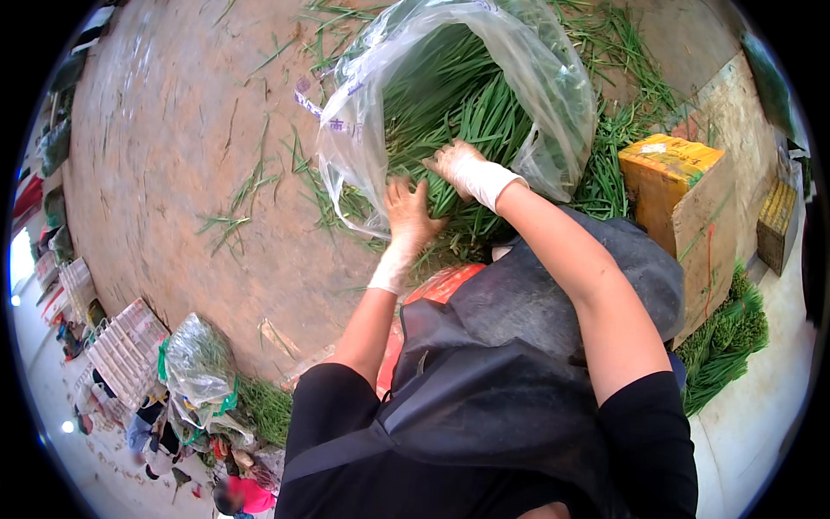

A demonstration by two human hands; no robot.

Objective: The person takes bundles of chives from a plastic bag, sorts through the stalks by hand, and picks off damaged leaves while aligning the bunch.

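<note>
A large clear plastic bag (553,95) with purple print lies with its mouth toward me. Inside it is a thick mass of long, thin green stalks (467,95), looking like chives. My right hand (465,166), in a thin whitish glove, rests on the stalks at the bag's mouth with its fingers outstretched. Close beside it, my left hand (411,212), gloved the same way, has its fingers and thumb apart at the near rim. Its fingertips touch the stalks or the bag; I cannot tell which.
Loose green stalks (618,147) lie heaped right of the bag and scattered over the brown surface (199,112). A yellow-topped box (670,173) stands to the right, with more greens (726,346) below it. At lower left are a filled plastic bag (199,355), a pale crate (127,353) and several people.
</note>
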